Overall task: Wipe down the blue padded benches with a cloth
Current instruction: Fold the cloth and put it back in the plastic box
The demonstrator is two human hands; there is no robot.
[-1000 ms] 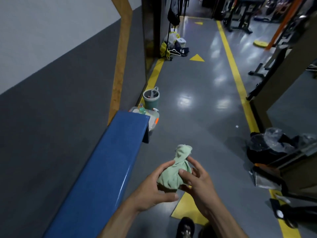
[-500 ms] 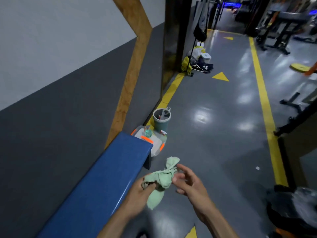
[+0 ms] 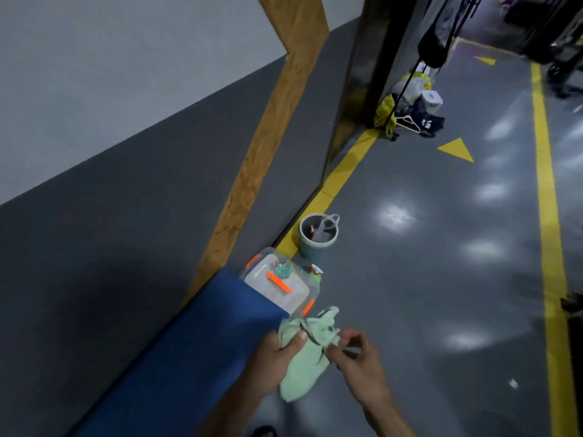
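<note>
- Wall, far left of my hands: pale grey above, dark grey below, with a slanted wooden strip (image 3: 268,146) crossing it. The counter (image 3: 176,357), a blue padded bench, runs along its foot and ends just ahead of my left hand.
- Left hand (image 3: 271,364): closed around the upper bunch of the pale green cloth (image 3: 306,357), thumb pressed over it, held just beside the counter's near edge and above the floor.
- Cloth: crumpled, one end hanging down between my hands. It does not touch the padding.
- Right hand (image 3: 356,357): fingertips pinching a fold of the cloth at its right side, the other fingers curled.
- Step in hand, as I judge it: readying the cloth, with wiping not yet begun. The next move calls for a flat pad of cloth carried left onto the padding.
- Beyond my hands: a clear lidded box (image 3: 280,288) with orange clips just past the counter's end, and a grey-green bucket (image 3: 317,238) behind it.
- Right of my hands: glossy grey floor (image 3: 441,279) with yellow lines and a yellow triangle; bags and a hanger lie far ahead by a dark pillar.
</note>
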